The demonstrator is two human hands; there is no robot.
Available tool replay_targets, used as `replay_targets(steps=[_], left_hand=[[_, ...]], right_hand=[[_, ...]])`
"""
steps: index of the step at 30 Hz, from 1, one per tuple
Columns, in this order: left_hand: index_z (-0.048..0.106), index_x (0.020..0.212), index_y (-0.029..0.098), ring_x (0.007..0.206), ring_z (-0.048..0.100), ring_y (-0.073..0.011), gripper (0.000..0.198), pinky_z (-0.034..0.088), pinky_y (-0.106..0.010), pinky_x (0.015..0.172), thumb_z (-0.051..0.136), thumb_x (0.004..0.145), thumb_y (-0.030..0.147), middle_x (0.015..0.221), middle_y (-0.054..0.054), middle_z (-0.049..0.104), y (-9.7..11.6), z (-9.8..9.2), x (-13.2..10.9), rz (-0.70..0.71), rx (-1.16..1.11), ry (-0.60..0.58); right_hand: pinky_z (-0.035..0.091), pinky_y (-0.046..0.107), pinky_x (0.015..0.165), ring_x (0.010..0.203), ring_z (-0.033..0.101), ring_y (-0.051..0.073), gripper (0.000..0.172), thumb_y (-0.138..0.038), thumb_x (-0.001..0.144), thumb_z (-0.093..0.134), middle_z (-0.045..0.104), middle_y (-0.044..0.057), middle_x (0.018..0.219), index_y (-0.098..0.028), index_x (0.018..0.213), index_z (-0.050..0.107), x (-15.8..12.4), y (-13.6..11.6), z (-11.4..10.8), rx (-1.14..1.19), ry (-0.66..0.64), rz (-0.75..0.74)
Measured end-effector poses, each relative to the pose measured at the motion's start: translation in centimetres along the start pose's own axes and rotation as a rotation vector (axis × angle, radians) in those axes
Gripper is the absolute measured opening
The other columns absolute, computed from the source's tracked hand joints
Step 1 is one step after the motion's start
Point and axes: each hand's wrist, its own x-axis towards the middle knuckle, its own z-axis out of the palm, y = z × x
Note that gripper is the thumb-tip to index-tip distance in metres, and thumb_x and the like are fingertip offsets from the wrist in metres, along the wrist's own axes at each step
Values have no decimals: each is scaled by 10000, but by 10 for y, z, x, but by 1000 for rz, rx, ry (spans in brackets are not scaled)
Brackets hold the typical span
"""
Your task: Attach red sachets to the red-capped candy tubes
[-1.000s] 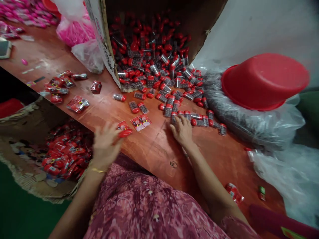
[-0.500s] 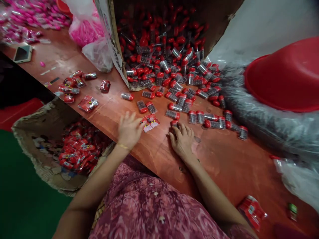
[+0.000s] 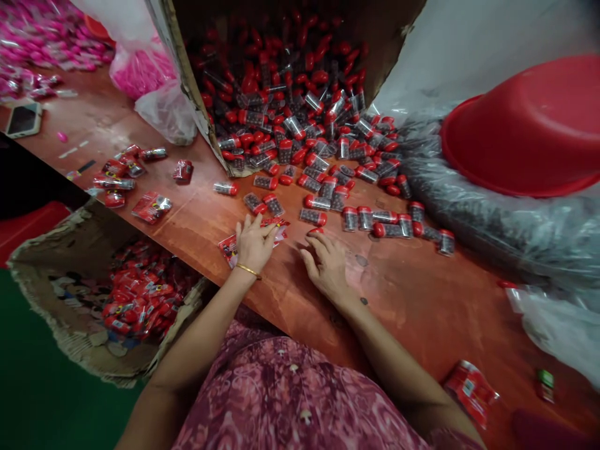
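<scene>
Cards (image 3: 227, 249): partly covered by left hand (image 3: 255, 244), edges exposed either side | Left hand: fingers loosely spread, grip cannot be told | Tube (image 3: 315, 230): mostly hidden at right hand (image 3: 328, 262), fingers curled, hold cannot be told | Box (image 3: 389, 44): cut off at top

Tubes (image 3: 313, 217) on table (image 3: 403, 306) (carton (image 3: 385, 53) behind)

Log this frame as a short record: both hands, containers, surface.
left hand: over red printed cards, partly covering them
right hand: fingers by a mostly hidden red-capped piece; grip unclear
surface: reddish table
upper container: cardboard box, red-capped tubes inside and in front
lower container: torn carton with red packets
far right: upturned red tub
</scene>
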Motion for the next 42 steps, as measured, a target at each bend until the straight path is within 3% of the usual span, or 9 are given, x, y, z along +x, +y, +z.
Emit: replay_targets(steps=[5,9,14,19,24,29,33,37,42], left_hand=[[689,1009,260,1260,417,-316,280,254,-577,1021,494,829,348,1271,-95,568,10,-12,-9,26,-219,39],[683,985,204,1096,558,-278,300,382,-444,958,527,804,386,1071,-93,674,13,-18,-22,-57,-400,62],[643,619,153,594,593,-154,467,463,-250,569,543,715,600,613,-34,637,19,-16,-40,-455,-974,-232],[633,631,141,524,536,-84,434,418,-187,512,820,391,452,566,12,622,33,-11,-48,-717,-1386,-156],[619,588,135,529,559,-89,434,445,-203,538,834,346,425,556,10,633,33,-10,-49,-765,-1453,-122],[549,530,137,494,539,-68,466,455,-195,528,836,328,444,524,35,596,28,-11,-45,-800,-1416,-99],[561,599,144,486,538,-63,422,475,-212,549,839,392,385,557,46,605,30,-9,-40,-838,-1454,-122],[575,643,152,517,566,-76,387,478,-219,552,834,433,349,586,48,627,27,-9,-37,-879,-1491,-119],[596,694,161,555,599,-92,348,477,-223,571,816,492,341,623,34,655,22,-12,-36,-880,-1504,-120]], right_hand=[[439,261,606,624,530,127,320,-480,797,517,630,26,782,-179,882,584,29,-27,14,627,-36,334],[404,241,568,568,482,109,304,-469,775,535,548,-18,603,-184,668,544,37,-40,18,842,-17,378],[306,231,498,493,358,85,354,-405,825,474,391,-50,513,-199,542,416,21,-44,13,726,50,355],[311,236,510,508,362,92,346,-379,848,451,385,-44,532,-200,554,415,-1,-49,15,662,22,270],[381,243,550,565,462,117,359,-432,895,366,502,-11,608,-194,675,521,-12,-40,8,650,-115,273],[402,346,738,805,544,220,420,-501,888,348,626,105,867,-166,907,600,1,0,-16,29,-115,237],[375,395,731,857,512,291,430,-514,841,448,612,176,961,-129,942,609,7,22,-17,-383,-143,270],[381,363,699,803,525,263,264,-377,858,465,632,139,878,-152,850,603,-2,22,-14,-328,-186,249],[412,296,609,673,552,189,251,-368,832,503,637,57,789,-175,970,584,-15,18,-21,120,-138,349]])
